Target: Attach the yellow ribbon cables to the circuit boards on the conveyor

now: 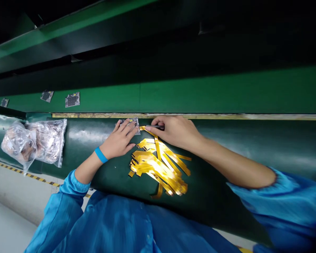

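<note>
A small silver circuit board (130,124) lies near the far edge of the dark green belt (226,140), upper middle of the frame, with its long side running roughly across the view. The left hand (119,138) sits over it, fingers spread across the near corner and pressing it down; whether they grip its edges is hidden. The right hand (173,131) is curled shut around a slim black tool (156,127), whose long axis lies level and points toward the board, just beside the left fingertips. A thin amber flex ribbon (155,140) runs from the board's edge down under the right hand into a loose pile of gold flex ribbons (158,167) at centre. A blue wristband (101,155) circles the left wrist. Farther left rests a clear plastic bag (34,140), while bare circuit boards (72,99) lie on a green upper belt (200,95).
</note>
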Tool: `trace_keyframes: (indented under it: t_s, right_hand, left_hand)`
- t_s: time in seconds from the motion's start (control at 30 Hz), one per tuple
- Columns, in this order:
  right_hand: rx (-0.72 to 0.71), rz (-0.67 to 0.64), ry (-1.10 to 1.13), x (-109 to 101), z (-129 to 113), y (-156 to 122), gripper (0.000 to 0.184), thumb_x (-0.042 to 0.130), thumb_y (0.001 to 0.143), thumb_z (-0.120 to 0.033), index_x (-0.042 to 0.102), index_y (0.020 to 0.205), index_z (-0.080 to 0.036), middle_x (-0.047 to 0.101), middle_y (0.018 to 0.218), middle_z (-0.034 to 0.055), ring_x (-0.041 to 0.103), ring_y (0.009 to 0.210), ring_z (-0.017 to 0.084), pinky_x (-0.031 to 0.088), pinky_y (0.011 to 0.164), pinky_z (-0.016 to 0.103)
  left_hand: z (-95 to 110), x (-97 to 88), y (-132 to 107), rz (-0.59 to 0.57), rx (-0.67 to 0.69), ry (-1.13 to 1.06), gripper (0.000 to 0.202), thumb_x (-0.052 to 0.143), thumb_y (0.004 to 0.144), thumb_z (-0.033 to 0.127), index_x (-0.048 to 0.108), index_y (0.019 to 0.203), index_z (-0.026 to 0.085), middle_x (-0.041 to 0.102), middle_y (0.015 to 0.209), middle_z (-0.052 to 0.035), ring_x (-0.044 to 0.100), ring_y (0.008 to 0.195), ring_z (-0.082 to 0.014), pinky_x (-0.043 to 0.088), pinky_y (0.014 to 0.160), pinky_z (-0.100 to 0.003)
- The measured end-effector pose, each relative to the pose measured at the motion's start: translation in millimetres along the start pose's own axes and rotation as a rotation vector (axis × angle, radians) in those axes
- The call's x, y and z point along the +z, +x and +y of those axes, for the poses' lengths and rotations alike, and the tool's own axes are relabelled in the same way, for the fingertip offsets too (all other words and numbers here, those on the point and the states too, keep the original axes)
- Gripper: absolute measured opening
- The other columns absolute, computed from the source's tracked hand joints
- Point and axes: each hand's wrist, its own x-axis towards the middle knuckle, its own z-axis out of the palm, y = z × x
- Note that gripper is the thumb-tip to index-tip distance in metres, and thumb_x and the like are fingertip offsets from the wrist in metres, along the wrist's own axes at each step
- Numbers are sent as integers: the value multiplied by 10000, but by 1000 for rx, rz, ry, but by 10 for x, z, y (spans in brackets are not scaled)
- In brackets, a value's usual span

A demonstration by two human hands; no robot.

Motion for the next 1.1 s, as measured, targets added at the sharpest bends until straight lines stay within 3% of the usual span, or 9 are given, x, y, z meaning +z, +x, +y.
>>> trace_keyframes:
  t_s: [0.13,0.23,0.3,0.47,0.67,0.77,0.83,0.97,1.1]
  right_hand:
    - [81,-135,49,-8,10,-51,345,796,870,-616,781,784,-282,773,749,16,660,663,209,367,597,333]
    - [104,-223,170,-27,-78,-16,324,811,869,-512,697,705,-257,707,666,-21,599,605,164,364,588,315]
    - [97,-210,268,-62,-134,42,335,783,906,-468,655,692,-245,666,642,-26,573,600,156,366,600,315]
    - [132,-23,330,-219,-74,358,344,762,946,-528,723,772,-234,627,633,-4,551,602,174,345,608,339]
    - [280,242,370,-581,264,757,284,746,996,-450,763,928,-174,620,716,35,466,657,165,341,664,379]
    - [454,399,214,-764,459,757,248,766,989,-444,778,1026,-198,683,861,89,520,756,212,346,718,418]
    - [484,450,59,-795,578,677,273,794,967,-461,781,1123,-236,709,965,117,568,834,267,346,753,445]
    - [256,319,-24,-576,666,407,249,723,998,-468,786,1145,-276,736,956,141,652,869,347,381,729,457]
    - [-86,97,-1,-246,526,109,249,685,972,-433,831,1065,-254,808,1053,148,727,889,345,464,676,433]
  left_hand:
    - [-98,169,-67,214,1,-168,691,488,1140,460,299,1741,176,494,1727,-207,380,1687,-323,319,1390,-619]
    - [-133,238,-87,408,-9,-250,622,463,1156,441,325,1717,210,568,1658,-188,461,1639,-286,399,1359,-575]
    - [-156,253,-93,520,-72,-272,571,461,1157,429,382,1682,220,598,1617,-183,501,1607,-284,441,1331,-565]
    - [-257,266,-110,682,-289,-262,500,453,1154,478,510,1579,221,648,1524,-179,590,1499,-302,504,1260,-588]
    - [-353,317,-102,731,-344,-252,450,465,1154,499,588,1478,211,694,1426,-168,665,1375,-277,576,1173,-542]
    - [-330,344,-84,731,-340,-265,441,473,1153,498,614,1444,198,695,1417,-168,667,1372,-274,575,1179,-538]
    - [-295,356,-75,721,-330,-283,426,477,1153,486,625,1427,195,698,1412,-164,669,1370,-268,574,1184,-533]
    - [-307,314,-60,684,-292,-268,396,478,1149,433,641,1405,179,697,1415,-166,663,1386,-254,562,1203,-498]
    - [-706,50,-67,588,-247,-135,410,506,1096,322,645,1440,149,676,1472,-182,611,1470,-267,500,1276,-497]
